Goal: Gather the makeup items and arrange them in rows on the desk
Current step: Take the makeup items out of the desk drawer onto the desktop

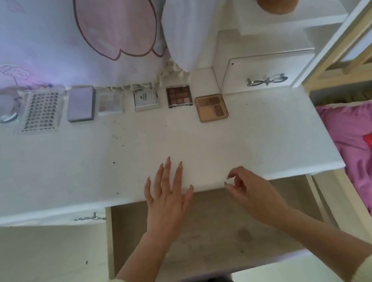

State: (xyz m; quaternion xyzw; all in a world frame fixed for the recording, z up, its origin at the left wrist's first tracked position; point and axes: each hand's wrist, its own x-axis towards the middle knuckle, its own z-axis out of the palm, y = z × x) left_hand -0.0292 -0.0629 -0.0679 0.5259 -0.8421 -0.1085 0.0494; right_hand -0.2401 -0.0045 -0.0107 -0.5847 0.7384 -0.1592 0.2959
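Observation:
Several makeup items stand in a row along the back of the white desk: a clear round jar, a lash tray, a lilac compact, a pale eyeshadow palette, a white square case, a dark brown palette and a tan palette set slightly nearer. My left hand lies over the desk's front edge, fingers straight and spread, holding nothing. My right hand hovers beside it with fingers loosely curled, empty.
An open drawer with nothing visible inside sits below the desk edge under my forearms. A small white drawer unit stands at the back right. A curtain hangs behind the row. A bed with pink bedding is at right.

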